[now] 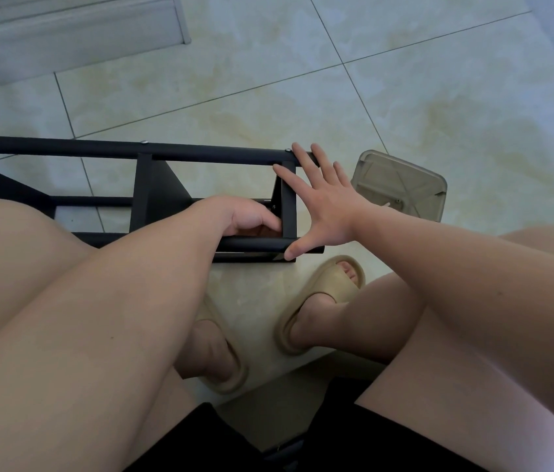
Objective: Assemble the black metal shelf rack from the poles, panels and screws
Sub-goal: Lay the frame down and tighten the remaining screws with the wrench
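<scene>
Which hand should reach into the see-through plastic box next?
Right, probably. The right hand lies open against the end of the black metal shelf rack, just beside the smoky see-through plastic box. The left hand is tucked inside the rack, fingers curled, farther away.

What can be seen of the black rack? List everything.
The black rack looks like matte metal, lying on its side on the tiled floor. Round poles run left to right; flat panels stand between them, fixed with silver screws. The right hand presses spread fingers flat against the end panel. The left hand reaches inside it, fingers curled; whether they hold anything is hidden.
</scene>
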A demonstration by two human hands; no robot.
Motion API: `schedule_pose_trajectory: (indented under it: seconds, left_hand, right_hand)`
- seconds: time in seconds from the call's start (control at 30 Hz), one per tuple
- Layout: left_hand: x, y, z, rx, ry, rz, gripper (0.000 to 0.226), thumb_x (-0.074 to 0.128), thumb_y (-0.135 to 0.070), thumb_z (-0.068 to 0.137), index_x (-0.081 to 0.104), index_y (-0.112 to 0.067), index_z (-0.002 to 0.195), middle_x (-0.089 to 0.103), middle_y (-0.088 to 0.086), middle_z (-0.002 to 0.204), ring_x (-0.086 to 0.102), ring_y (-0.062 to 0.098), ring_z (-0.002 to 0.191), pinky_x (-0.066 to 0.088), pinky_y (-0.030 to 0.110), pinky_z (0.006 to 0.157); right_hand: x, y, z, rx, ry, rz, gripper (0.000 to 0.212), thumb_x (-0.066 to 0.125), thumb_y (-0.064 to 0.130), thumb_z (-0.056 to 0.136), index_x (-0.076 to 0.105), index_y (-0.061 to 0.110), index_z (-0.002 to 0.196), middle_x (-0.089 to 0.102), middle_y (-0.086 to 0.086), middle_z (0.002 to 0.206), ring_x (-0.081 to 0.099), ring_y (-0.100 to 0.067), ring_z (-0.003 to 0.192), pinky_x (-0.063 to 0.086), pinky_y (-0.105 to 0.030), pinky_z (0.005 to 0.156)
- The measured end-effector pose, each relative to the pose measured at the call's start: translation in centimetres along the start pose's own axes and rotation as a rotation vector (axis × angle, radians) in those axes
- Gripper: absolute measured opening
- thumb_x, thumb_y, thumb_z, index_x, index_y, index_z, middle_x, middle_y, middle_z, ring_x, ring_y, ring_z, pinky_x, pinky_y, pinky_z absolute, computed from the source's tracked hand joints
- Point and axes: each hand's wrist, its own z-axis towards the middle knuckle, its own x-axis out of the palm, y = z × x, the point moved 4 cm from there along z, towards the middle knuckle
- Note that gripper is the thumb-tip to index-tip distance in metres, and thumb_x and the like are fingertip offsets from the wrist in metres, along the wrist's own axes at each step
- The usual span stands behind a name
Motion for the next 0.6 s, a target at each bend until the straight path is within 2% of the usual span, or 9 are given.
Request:
schedule_pose_trajectory:
  seconds: [0.1, 0.17, 0.3, 0.4, 0.5, 0.6]
  left_hand:
    - [0.06, -0.13, -0.16, 0.062, 0.029, -0.077, 0.016, 0.064, -0.016, 0.081, 0.08, -0.018, 0.083, 0.075, 0.004, 0.09, 0.07, 0.017, 0.079, 0.055, 0.025, 0.073]
    - [-0.13, -0.12, 0.03, 0.075, 0.014, -0.133, 0.024, 0.058, -0.013, 0.088, 0.08, -0.017, 0.08, 0.074, 0.003, 0.088, 0.069, 0.015, 0.08, 0.055, 0.024, 0.074]
    - [-0.15, 0.0, 0.08, -0.026, -0.037, 0.032, 0.03, 0.061, -0.021, 0.09, 0.078, -0.019, 0.065, 0.072, 0.0, 0.073, 0.066, 0.014, 0.062, 0.053, 0.022, 0.062]
    - [-0.1, -0.08, 0.12, -0.033, -0.038, 0.068, 0.033, 0.063, -0.022, 0.089, 0.076, -0.021, 0.06, 0.071, -0.001, 0.069, 0.065, 0.013, 0.058, 0.051, 0.022, 0.06]
    - [0.01, -0.06, -0.06, 0.008, 0.0, 0.027, 0.034, 0.059, -0.016, 0.089, 0.077, -0.022, 0.061, 0.071, -0.003, 0.068, 0.066, 0.011, 0.058, 0.049, 0.016, 0.052]
    - [-0.11, 0.0, 0.04, 0.04, 0.012, -0.028, 0.03, 0.056, -0.011, 0.089, 0.077, -0.02, 0.07, 0.072, -0.002, 0.074, 0.067, 0.013, 0.065, 0.05, 0.017, 0.057]
  right_hand:
    - [0.02, 0.0, -0.01, 0.0, -0.004, 0.0, 0.148, 0.062, 0.096, 0.048, -0.012, 0.035, 0.16, -0.034, -0.001, 0.163, -0.033, -0.032, 0.149, -0.005, -0.06, 0.122]
    - [0.09, 0.01, 0.01, -0.002, -0.002, 0.005, 0.148, 0.062, 0.096, 0.047, -0.012, 0.035, 0.16, -0.034, -0.001, 0.163, -0.034, -0.031, 0.149, -0.005, -0.06, 0.122]
    - [0.12, 0.03, 0.02, -0.003, -0.001, 0.013, 0.148, 0.063, 0.095, 0.048, -0.012, 0.035, 0.16, -0.035, -0.001, 0.163, -0.034, -0.031, 0.149, -0.006, -0.06, 0.122]
    - [0.09, 0.04, 0.0, 0.0, 0.001, 0.013, 0.148, 0.064, 0.094, 0.048, -0.012, 0.035, 0.16, -0.035, 0.0, 0.163, -0.034, -0.031, 0.149, -0.005, -0.06, 0.122]
    - [0.12, 0.06, 0.02, 0.0, 0.002, 0.018, 0.148, 0.062, 0.095, 0.047, -0.012, 0.036, 0.16, -0.035, 0.0, 0.162, -0.034, -0.031, 0.149, -0.006, -0.059, 0.122]
    - [0.11, 0.07, 0.02, -0.002, -0.002, 0.021, 0.148, 0.063, 0.095, 0.047, -0.011, 0.036, 0.16, -0.035, 0.0, 0.163, -0.034, -0.031, 0.149, -0.005, -0.059, 0.122]
